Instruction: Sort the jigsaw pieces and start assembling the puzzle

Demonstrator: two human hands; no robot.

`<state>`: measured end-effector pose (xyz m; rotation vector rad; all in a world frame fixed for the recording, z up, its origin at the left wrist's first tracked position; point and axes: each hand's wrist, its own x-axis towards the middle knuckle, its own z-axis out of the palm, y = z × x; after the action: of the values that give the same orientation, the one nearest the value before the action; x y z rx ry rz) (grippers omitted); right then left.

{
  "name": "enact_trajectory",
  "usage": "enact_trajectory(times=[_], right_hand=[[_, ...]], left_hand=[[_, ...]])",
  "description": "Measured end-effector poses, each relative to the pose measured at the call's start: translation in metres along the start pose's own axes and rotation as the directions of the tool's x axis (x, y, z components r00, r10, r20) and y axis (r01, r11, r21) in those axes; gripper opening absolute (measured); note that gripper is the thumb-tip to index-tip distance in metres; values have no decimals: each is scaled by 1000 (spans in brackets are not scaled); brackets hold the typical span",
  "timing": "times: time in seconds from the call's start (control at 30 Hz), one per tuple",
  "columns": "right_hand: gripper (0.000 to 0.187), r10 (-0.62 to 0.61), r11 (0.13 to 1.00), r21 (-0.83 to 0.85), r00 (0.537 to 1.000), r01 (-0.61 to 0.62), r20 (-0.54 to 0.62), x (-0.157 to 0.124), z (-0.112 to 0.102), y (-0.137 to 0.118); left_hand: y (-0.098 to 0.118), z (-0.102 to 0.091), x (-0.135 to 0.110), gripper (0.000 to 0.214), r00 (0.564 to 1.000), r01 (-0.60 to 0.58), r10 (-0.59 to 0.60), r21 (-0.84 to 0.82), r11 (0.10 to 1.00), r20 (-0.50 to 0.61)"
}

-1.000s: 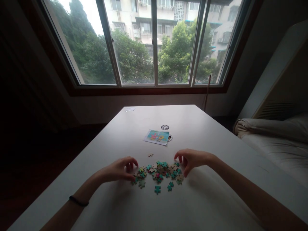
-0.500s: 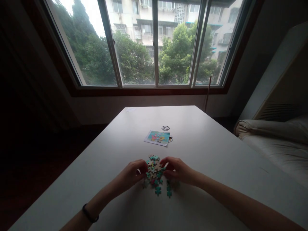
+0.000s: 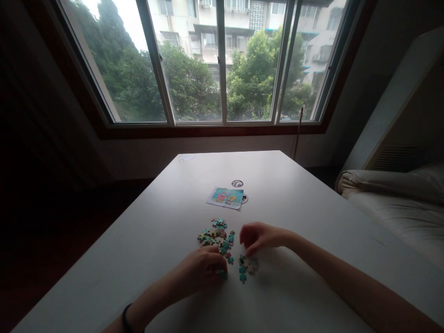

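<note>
A person's two bare hands worked over a scatter of jigsaw pieces (image 3: 215, 237) on a white table (image 3: 298, 194), seen from a head-worn camera. The left hand (image 3: 204, 270) lay knuckles-up at the near edge of the main pile, its fingers curled under and their tips down among the pieces, with a teal piece (image 3: 224, 276) showing just at the fingertips. Whether the hand had actually pinched anything could not be told from this angle. A dark wristband (image 3: 126, 318) circled that wrist.

The right hand (image 3: 258, 237) hovered just to the right of the pile, loosely curled with thumb and forefinger drawn close together. Any piece between them was too small to make out. Just below it sat a smaller cluster (image 3: 247, 268) of teal and pale pieces, apart from the main pile and between the two hands.

Farther up the table lay a colourful picture card (image 3: 225, 197) (cartoon figures on a blue ground). A round cable grommet (image 3: 237, 183) sat just beyond it, and a second round disc peeked out at the card's right edge. Behind the table a wide sliding window (image 3: 222, 60) looked onto trees and apartment blocks, with a thin stick (image 3: 297, 132) propped at its right end. Pale bedding (image 3: 398, 194) lay to the right of the table.
</note>
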<state>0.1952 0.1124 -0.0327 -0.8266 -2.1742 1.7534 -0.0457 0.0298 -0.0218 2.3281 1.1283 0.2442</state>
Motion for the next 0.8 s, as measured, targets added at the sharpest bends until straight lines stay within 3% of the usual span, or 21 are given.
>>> enact_trajectory(times=[0.07,0.13,0.27,0.37,0.43,0.57,0.63,0.8], right_hand=[[53,63,990,-135,990,-46,127,-8,-9,-5],[56,85,965,-259,984,-42,156,-12,-12,-7],[47,-1,839,-543,1000,-1,-3,-8,6,-6],[40,-86,716,-692,974,-87,-211,-2,27,-5],[37,-135,674,-733,960,-94,-247,-1,33,-6],[40,-141,692,-718,989,72,-38,-4,30,-14],[41,-128,690,-718,992,86,-4,-5,30,-15],[41,-160,551,-826,958,-114,-238,2,49,-5]], left_hand=[[2,-3,0,15,999,18,-17,-12,1000,27],[4,-5,0,15,998,30,-29,-21,999,51],[3,-5,-3,17,999,22,-20,-52,998,48],[3,-4,-5,20,1000,17,-15,-82,996,25],[4,-5,-5,17,1000,13,-11,-97,995,23],[8,-6,-6,12,999,9,-3,-111,994,51],[8,-4,-7,14,999,18,-15,-94,995,37],[4,2,-5,14,998,-25,22,-34,999,-61]])
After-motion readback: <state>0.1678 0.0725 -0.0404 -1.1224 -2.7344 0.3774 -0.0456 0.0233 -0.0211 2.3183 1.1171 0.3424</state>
